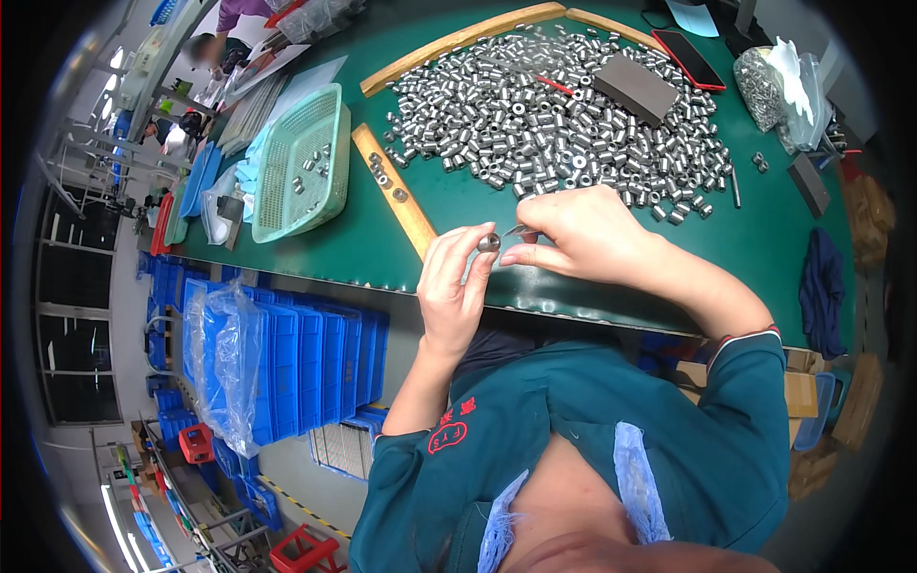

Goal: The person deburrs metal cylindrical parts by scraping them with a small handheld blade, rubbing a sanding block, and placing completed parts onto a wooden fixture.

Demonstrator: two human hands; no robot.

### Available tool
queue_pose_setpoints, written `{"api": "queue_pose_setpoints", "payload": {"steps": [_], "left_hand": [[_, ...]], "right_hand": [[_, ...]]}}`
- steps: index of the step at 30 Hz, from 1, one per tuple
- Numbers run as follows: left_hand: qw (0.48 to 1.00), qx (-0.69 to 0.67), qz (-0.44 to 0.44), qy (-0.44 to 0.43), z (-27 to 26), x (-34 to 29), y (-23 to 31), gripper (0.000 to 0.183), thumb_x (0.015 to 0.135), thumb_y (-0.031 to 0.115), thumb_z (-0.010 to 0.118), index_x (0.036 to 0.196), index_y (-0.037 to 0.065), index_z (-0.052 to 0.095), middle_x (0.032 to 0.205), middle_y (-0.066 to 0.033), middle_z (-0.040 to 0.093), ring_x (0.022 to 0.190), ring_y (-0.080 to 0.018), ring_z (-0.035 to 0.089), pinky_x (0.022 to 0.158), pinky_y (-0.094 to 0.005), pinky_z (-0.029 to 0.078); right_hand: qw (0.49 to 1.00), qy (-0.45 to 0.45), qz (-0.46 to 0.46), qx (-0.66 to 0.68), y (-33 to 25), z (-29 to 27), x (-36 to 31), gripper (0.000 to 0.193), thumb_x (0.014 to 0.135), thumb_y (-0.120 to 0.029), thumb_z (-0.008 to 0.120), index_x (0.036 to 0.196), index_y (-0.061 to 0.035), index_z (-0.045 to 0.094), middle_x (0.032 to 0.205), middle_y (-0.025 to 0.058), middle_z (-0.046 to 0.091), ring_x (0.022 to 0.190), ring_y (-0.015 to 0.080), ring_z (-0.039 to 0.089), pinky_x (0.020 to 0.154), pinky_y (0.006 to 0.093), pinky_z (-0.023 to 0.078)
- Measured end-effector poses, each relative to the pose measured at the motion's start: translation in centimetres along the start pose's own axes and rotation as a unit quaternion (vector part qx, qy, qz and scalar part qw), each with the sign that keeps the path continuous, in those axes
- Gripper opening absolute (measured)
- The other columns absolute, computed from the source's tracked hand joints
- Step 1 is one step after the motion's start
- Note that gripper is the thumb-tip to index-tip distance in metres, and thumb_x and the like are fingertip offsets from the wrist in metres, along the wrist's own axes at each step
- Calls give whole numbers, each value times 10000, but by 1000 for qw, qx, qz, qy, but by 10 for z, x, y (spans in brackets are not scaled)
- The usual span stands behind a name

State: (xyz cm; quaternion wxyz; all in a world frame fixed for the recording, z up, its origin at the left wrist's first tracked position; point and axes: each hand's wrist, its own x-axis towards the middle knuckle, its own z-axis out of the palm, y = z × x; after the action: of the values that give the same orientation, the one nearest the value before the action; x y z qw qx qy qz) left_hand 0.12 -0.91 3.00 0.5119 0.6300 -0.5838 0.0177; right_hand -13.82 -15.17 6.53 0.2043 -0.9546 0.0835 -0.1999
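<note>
A short metal bushing [489,243] is pinched in the fingertips of my left hand [453,286], its open end showing. Just to its right, my right hand [578,234] is closed on a slim metal tool [519,230] whose tip points at the bushing; most of the tool is hidden in the fingers, so its kind is unclear. Both hands are over the front edge of the green table [373,258]. Beyond them spreads a big heap of similar metal bushings [535,134]. Several small parts lie on a wooden strip [401,205] left of my hands.
A pale green plastic basket [338,181] with a few bushings stands at the left. A grey block [635,88] rests on the heap, near a red-edged phone [690,59]. Wooden strips [458,43] border the heap's far side. Blue crates [287,353] stand below the table's left side.
</note>
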Motion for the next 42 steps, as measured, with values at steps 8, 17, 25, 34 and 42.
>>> {"api": "queue_pose_setpoints", "payload": {"steps": [8,17,25,34,42], "left_hand": [[997,28,37,-57,-2,1,1,287,769,-6,638,1054,21,620,927,-118,626,886,-287,588,778,-358,465],[990,79,119,-6,0,1,2,304,743,-8,650,1046,6,618,929,-101,637,892,-275,610,772,-361,464],[997,51,54,18,2,2,0,295,740,-25,668,1028,25,628,938,-100,646,909,-264,611,818,-342,461],[996,-88,7,27,10,3,3,275,752,-23,678,1020,9,627,1027,-118,609,981,-248,584,849,-339,461],[998,-11,-4,-65,-13,8,-2,290,774,28,662,1063,24,637,970,-99,645,927,-255,601,844,-340,451]], "right_hand": [[988,89,-84,-97,1,10,-1,452,814,-534,553,754,-86,559,665,78,566,626,244,610,515,359,484],[999,13,-16,-34,-7,11,-4,491,837,-541,527,735,-61,552,583,115,551,577,272,613,528,375,487],[960,-121,91,234,1,1,2,468,839,-460,618,724,-17,522,574,110,493,537,181,510,515,338,386],[858,-101,140,484,16,27,5,399,864,-419,621,921,-25,647,659,-24,542,623,43,431,550,248,374],[887,-107,142,425,15,14,5,307,890,-332,603,913,-27,616,674,-28,526,631,53,434,551,245,368]]}}
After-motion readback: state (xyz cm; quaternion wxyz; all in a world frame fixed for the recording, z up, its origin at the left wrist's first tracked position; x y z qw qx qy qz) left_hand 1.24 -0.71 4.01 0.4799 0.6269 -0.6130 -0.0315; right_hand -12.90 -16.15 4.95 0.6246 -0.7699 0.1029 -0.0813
